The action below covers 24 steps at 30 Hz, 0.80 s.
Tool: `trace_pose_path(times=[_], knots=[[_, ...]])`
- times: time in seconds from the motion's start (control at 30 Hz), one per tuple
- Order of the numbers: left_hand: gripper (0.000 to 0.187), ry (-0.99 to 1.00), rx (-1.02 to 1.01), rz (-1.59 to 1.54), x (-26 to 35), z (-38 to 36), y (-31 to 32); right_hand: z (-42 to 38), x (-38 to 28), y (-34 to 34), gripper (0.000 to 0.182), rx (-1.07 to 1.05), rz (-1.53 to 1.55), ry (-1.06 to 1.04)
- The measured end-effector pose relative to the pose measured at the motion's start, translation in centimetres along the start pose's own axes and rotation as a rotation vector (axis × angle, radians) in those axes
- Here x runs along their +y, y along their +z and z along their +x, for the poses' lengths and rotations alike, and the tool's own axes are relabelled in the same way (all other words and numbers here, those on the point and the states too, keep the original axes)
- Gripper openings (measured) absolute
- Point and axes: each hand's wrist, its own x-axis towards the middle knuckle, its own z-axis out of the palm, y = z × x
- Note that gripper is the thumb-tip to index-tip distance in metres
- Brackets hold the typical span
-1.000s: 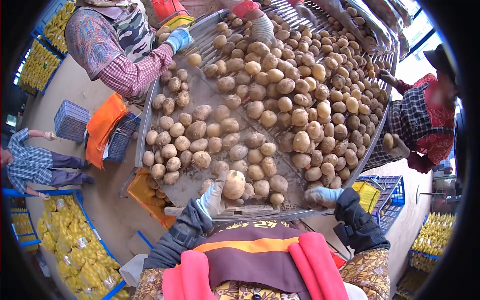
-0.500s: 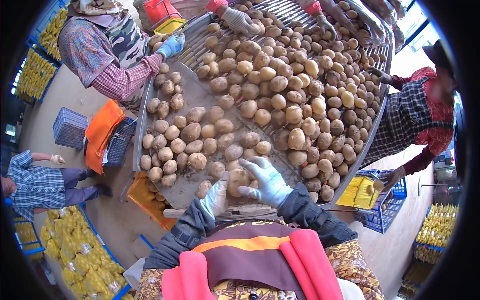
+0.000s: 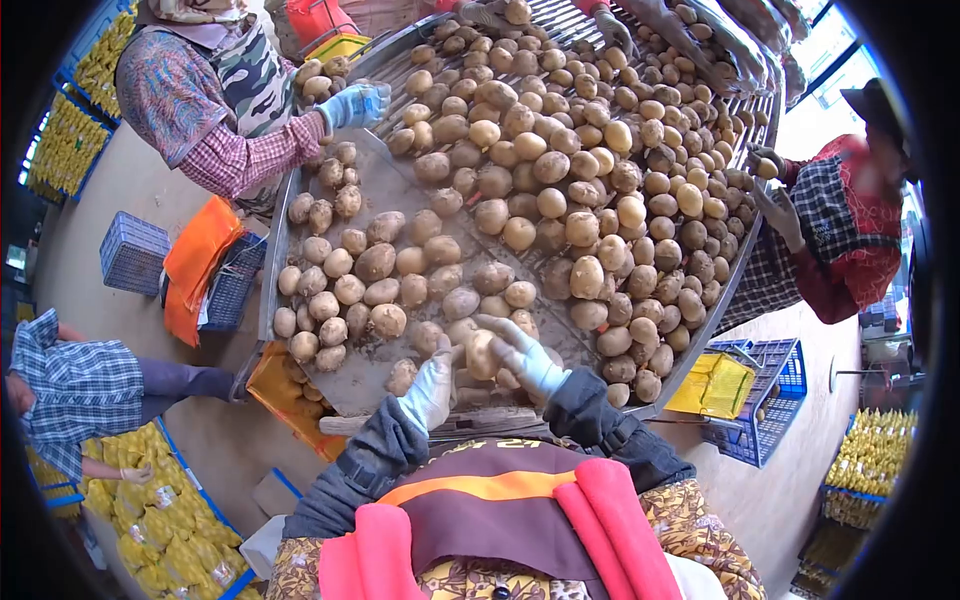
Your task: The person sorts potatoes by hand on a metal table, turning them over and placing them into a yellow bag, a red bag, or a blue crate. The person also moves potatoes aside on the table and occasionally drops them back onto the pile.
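My right hand (image 3: 528, 362), in a pale glove, has its fingers and thumb around a light potato (image 3: 482, 355) near the front edge of the metal sorting table (image 3: 370, 165). Just left of that potato is my left hand (image 3: 431, 388), also gloved, its fingers stretched out and holding nothing that I can see. Several potatoes lie close by, among them one at the left hand's side (image 3: 401, 377) and a darker one ahead of the hands (image 3: 461, 303). A cluster of potatoes (image 3: 350, 289) covers the table's left part.
A large heap of potatoes (image 3: 580, 230) fills the table's middle and right. Co-workers' gloved hands reach in at the left (image 3: 355, 105), far side and right (image 3: 780, 215). An orange sack (image 3: 280, 395) hangs at the front left; a blue crate (image 3: 775, 420) stands at the right.
The potato between my hands has been lifted slightly, and my right hand has closed around it. The left co-worker's hand moved nearer; the right co-worker's lower hand rose to the table edge.
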Motion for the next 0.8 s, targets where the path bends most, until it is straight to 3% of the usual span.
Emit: trace_pose_path(times=[0.03,0.07,0.1,0.13,0.2,0.23,0.3,0.33,0.37,0.4,0.47,0.5,0.53,0.6,0.63,0.67,0.73,0.8], knots=[[0.071,-0.033,-0.026,0.117,1.3,-0.6,-0.2,0.1,1.0,-0.1,0.061,0.027,0.363,-0.003],[0.076,-0.068,-0.054,0.235,1.9,-0.8,-0.3,-0.2,1.3,-0.4,0.061,0.039,0.368,-0.005],[0.080,0.010,0.122,0.350,1.4,-0.3,-0.3,-0.5,1.5,-0.8,0.065,-0.013,0.724,0.127],[0.078,0.157,0.135,0.477,1.1,-0.1,-0.9,-0.7,1.6,-1.2,0.071,-0.070,1.076,0.255],[0.075,0.325,0.223,0.593,1.3,0.3,-0.1,-1.2,2.1,-1.6,0.078,-0.162,1.163,0.264],[0.081,0.437,0.127,0.501,0.2,1.4,-0.8,-1.4,2.3,-1.6,0.084,-0.267,1.250,0.285],[0.082,0.430,-0.002,0.469,-0.2,0.9,1.1,-1.9,2.6,-0.9,0.087,-0.218,1.220,0.292],[0.094,0.428,-0.123,0.435,-0.1,0.3,2.3,-2.2,2.8,-0.6,0.089,-0.178,1.186,0.303],[0.110,0.265,-0.158,0.487,0.6,-0.5,3.8,-2.5,2.5,-0.5,0.089,-0.314,1.254,0.263],[0.105,0.418,-0.241,0.483,-1.4,0.9,3.5,-2.9,2.2,0.0,0.089,-0.308,1.259,0.259],[0.103,0.877,-0.074,1.414,-1.3,1.2,4.4,-3.9,1.3,1.3,0.084,0.019,1.200,0.405],[0.087,0.862,-0.088,1.496,-1.4,1.5,4.9,-4.2,2.1,0.9,0.082,0.051,1.111,0.386],[0.087,0.868,-0.114,1.495,-1.6,1.6,5.1,-4.4,2.3,0.9,0.082,0.070,1.113,0.370],[0.062,0.527,-0.203,1.248,-2.1,1.8,5.3,-5.1,2.4,0.3,0.078,0.007,1.183,0.298],[0.045,0.474,-0.254,1.048,-3.0,2.5,5.3,-6.4,4.0,-0.9,0.074,-0.144,1.137,0.205],[0.039,0.473,-0.283,0.960,-3.8,3.5,4.2,-7.5,2.8,-0.3,0.073,-0.011,1.121,0.181],[0.043,0.794,-0.212,1.094,-4.2,3.8,4.5,-8.9,4.4,-3.1,0.078,-0.222,1.243,0.083],[0.044,0.663,-0.136,1.024,-4.2,3.8,3.5,-13.3,2.3,-5.9,0.089,0.126,1.199,-0.018]])
